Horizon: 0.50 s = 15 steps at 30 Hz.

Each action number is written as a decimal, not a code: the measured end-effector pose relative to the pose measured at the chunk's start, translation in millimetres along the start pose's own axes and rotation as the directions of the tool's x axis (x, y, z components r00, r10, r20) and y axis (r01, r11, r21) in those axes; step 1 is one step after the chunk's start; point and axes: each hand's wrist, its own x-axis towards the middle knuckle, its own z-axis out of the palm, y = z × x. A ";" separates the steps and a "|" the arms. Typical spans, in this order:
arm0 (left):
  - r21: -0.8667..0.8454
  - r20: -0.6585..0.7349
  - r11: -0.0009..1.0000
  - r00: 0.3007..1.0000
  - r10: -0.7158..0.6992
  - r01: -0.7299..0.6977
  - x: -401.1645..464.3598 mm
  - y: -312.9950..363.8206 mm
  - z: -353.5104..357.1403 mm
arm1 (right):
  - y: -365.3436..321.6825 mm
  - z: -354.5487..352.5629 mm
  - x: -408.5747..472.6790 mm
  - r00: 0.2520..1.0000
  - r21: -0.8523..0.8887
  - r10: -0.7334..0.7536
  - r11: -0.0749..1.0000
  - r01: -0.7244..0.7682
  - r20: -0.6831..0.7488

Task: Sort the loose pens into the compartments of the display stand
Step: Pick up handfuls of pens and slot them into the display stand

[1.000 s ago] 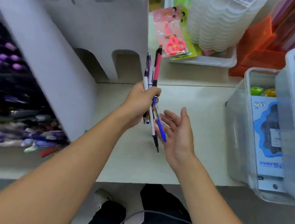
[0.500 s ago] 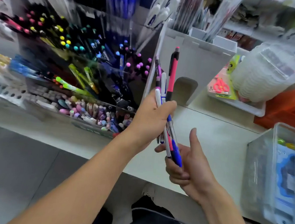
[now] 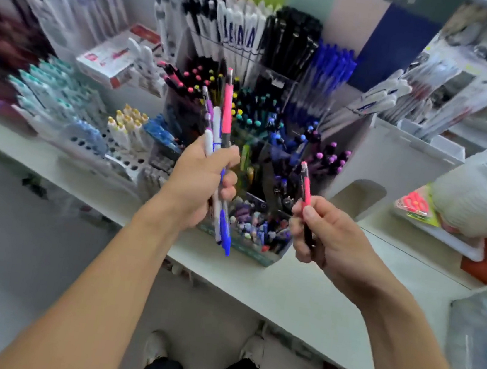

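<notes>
My left hand (image 3: 201, 183) grips a bundle of pens (image 3: 218, 138) upright: a pink one, a white one, a purple one and a blue-tipped one sticking out below. My right hand (image 3: 326, 236) pinches a single pink-and-black pen (image 3: 305, 189), its top end pointing up. Both hands hover in front of the tiered display stand (image 3: 259, 143), whose compartments hold many black, white, blue and coloured-cap pens. The view is blurred by motion.
A white counter (image 3: 300, 286) carries the stand. A white perforated rack with teal and yellow-capped pens (image 3: 90, 122) sits to the left. A white cardboard box (image 3: 392, 159), a tray with stacked clear containers (image 3: 472, 206) and a clear bin (image 3: 481, 336) are to the right.
The view has swung left and up onto the display stand. My right hand has pulled one pink-and-black pen out of the bundle and now holds it apart to the right.
</notes>
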 end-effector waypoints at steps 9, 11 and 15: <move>0.201 0.376 0.973 0.907 -0.187 0.117 -27.6 -5.2 -11.2 | -56.7 55.5 26.9 0.959 0.019 -0.232 0.971 0.238 -0.165; 0.212 0.410 0.971 0.893 -0.188 0.107 -28.9 -5.8 -11.3 | -63.9 58.8 31.3 0.946 -0.005 -0.254 0.966 0.258 -0.202; 0.189 0.359 0.975 0.915 -0.181 0.119 -27.7 -7.8 -8.5 | -64.1 50.9 41.0 0.927 0.040 -0.236 0.965 0.258 -0.291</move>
